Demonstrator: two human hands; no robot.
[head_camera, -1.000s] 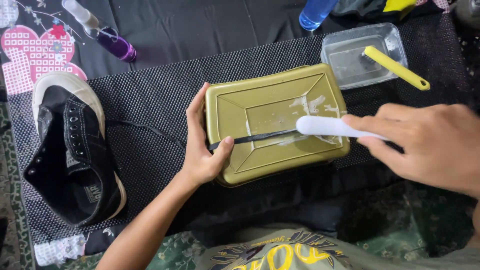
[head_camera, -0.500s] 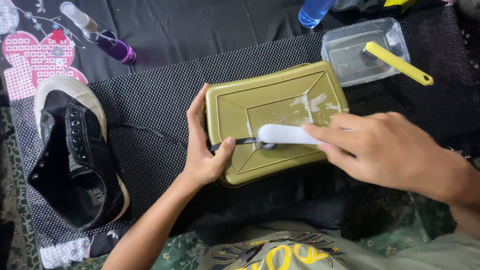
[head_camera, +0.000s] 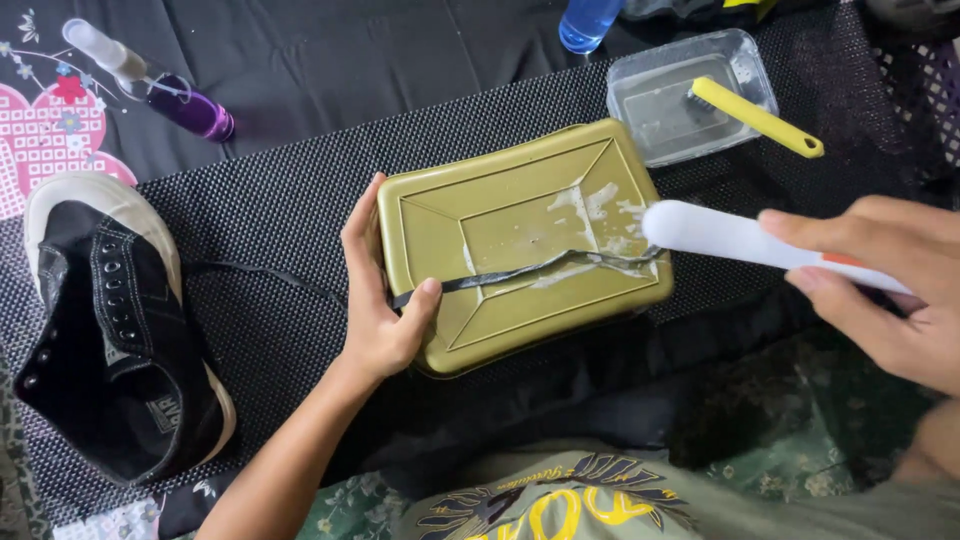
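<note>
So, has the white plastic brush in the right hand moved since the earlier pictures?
Yes. The white plastic brush moved right along the black shoelace, from the middle of the olive-green plastic box to its right edge.

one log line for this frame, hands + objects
left hand: pins black shoelace on olive box lid | right hand: holds white brush at lace's right end | black shoe: at left, unlaced

Open black mesh mat (head_camera: 270, 215) separates the black canvas shoe (head_camera: 110, 340) from the olive plastic box (head_camera: 520, 245); a clear tray (head_camera: 690, 100) crowds behind.
</note>
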